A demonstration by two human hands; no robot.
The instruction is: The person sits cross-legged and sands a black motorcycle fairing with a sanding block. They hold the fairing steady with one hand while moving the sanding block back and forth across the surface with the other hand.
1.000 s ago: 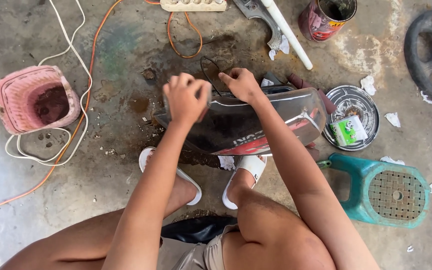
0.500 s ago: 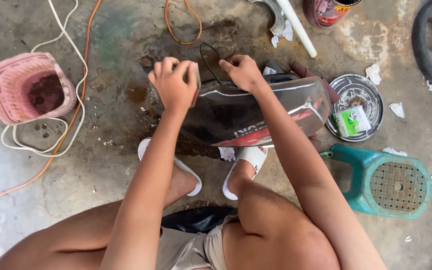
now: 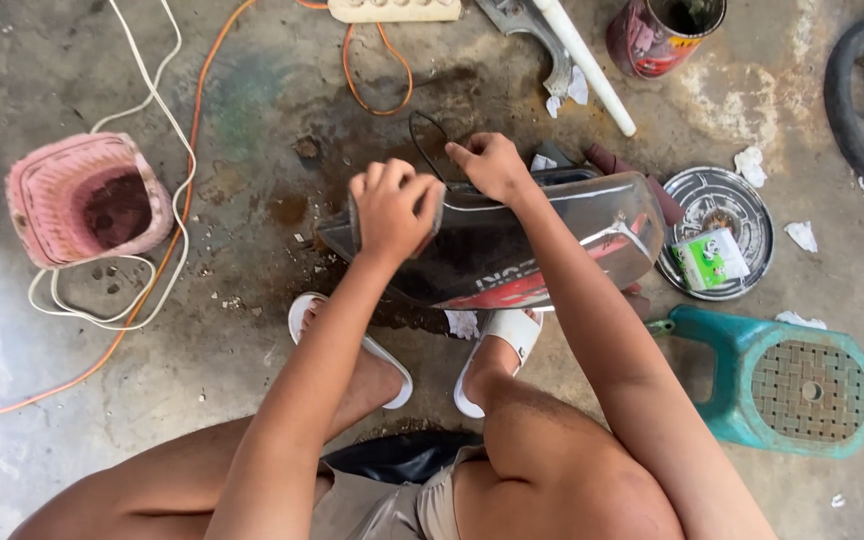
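Stained concrete floor (image 3: pixel 252 90) is seen from above. One dark motorcycle fairing panel (image 3: pixel 552 240) is lain left-right just beyond two sandalled feet. Its left end is gripped by the curled left hand (image 3: pixel 392 205); the far edge is pressed by the right hand (image 3: pixel 492 165), fingers bent. Counted nearby: one pink basket (image 3: pixel 82 200), one teal stool (image 3: pixel 782 375), one round metal lid (image 3: pixel 717 200).
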